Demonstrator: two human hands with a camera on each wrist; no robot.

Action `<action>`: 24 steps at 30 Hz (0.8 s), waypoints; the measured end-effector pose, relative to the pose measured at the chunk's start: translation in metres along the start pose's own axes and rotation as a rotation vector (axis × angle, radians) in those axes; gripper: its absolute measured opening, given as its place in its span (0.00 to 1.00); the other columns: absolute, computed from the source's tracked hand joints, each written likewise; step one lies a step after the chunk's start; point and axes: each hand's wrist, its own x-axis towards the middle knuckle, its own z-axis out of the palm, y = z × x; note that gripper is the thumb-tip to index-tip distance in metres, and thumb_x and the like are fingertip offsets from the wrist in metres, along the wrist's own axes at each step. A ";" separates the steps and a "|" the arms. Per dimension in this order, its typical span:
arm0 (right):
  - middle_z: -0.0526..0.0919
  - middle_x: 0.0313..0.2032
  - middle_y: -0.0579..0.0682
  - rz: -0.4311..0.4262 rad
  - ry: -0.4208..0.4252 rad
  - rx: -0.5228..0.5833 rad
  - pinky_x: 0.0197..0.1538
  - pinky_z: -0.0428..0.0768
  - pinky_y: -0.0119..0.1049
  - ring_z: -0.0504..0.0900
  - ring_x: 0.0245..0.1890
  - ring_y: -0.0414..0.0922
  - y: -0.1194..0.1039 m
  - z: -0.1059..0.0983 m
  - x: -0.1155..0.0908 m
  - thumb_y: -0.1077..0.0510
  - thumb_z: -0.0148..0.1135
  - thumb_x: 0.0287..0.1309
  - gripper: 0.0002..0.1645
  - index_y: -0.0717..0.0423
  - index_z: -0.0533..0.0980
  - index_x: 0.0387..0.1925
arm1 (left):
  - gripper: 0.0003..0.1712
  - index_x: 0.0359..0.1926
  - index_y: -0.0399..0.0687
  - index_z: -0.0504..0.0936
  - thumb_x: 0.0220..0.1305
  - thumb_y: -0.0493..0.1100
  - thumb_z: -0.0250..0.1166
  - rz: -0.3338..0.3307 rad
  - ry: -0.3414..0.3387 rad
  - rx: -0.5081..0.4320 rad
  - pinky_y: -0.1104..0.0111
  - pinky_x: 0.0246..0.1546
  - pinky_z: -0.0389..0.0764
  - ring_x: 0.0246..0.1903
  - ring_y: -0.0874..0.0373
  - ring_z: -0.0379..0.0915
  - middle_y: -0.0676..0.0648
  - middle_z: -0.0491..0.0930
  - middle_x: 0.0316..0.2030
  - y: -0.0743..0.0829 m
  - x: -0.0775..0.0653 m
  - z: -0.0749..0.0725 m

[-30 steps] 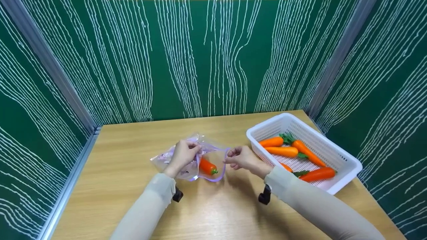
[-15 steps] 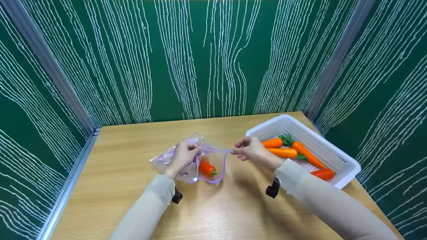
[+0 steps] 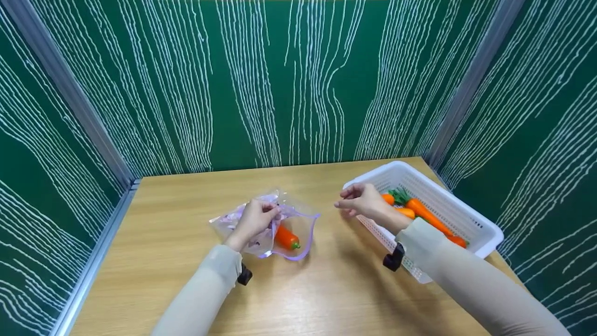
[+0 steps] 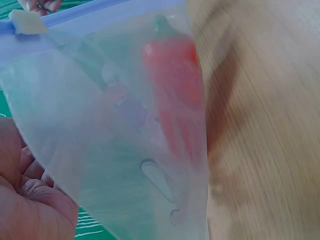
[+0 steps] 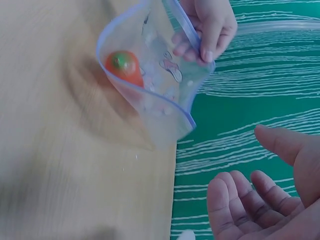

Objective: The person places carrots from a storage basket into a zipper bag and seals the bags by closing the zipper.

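A clear zip bag [image 3: 305,228] with a lilac zip edge and a printed pattern lies mid-table, its mouth spread toward the right. Inside it is an orange-red pepper [image 3: 288,238] with a green stem, its stem end facing the opening. My left hand [image 3: 254,219] pinches the upper edge of the bag between thumb and fingers. A pale slider [image 4: 27,22] shows on the zip in the left wrist view. My right hand [image 3: 368,203] is off the bag, over the near left side of the basket. In the right wrist view its thumb and fingers are apart, holding nothing.
A white perforated basket [image 3: 471,219] stands at the right of the wooden table [image 3: 186,289]. It holds carrots [image 3: 426,215] with green tops and a red vegetable [image 3: 458,241], partly hidden by my right arm. Green walls with white streaks enclose the table.
My right hand has let go of the bag's zip edge and moved right and upward, toward the basket. The left hand keeps its pinch; the bag's mouth has sagged slightly.
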 end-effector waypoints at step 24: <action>0.87 0.42 0.54 -0.162 0.057 -0.223 0.41 0.82 0.24 0.82 0.39 0.41 0.015 -0.060 0.004 0.58 0.79 0.64 0.26 0.71 0.80 0.56 | 0.13 0.43 0.42 0.93 0.81 0.42 0.65 0.032 -0.003 -0.004 0.74 0.31 0.78 0.30 0.57 0.73 0.46 0.85 0.34 -0.002 -0.001 -0.003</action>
